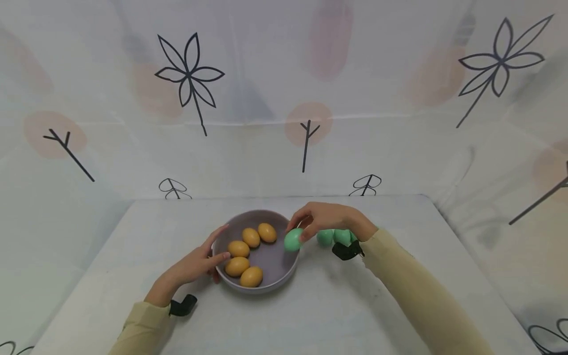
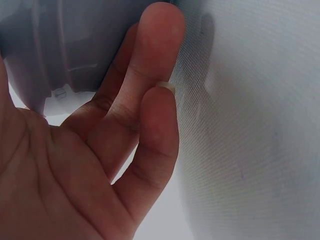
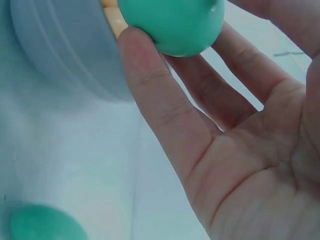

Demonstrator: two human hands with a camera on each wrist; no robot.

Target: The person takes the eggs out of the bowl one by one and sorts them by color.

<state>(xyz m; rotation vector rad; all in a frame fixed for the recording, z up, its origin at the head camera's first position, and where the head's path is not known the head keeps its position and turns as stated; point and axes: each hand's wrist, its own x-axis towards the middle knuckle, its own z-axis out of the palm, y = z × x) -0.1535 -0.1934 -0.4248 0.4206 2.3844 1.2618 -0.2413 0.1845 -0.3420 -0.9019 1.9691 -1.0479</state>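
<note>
A round greyish-purple bowl [image 1: 275, 266] holds several orange-yellow eggs [image 1: 238, 249], most of them along its left side. My left hand [image 1: 193, 264] grips the bowl's left rim, thumb over the edge and other fingers against the outside; the left wrist view shows curled fingers [image 2: 155, 55] beside the bowl wall [image 2: 75, 45]. Over the bowl's right rim, my right hand [image 1: 326, 219] pinches a green egg [image 1: 293, 240] between thumb and fingers. In the right wrist view that green egg [image 3: 175, 22] sits at the fingertips, partly cut off by the frame.
More green eggs [image 1: 325, 237] lie on the white table [image 1: 293, 320] right of the bowl, partly behind my right wrist. One green egg [image 3: 45, 223] shows low in the right wrist view. A patterned cloth [image 1: 248, 158] hangs behind the table and along its sides.
</note>
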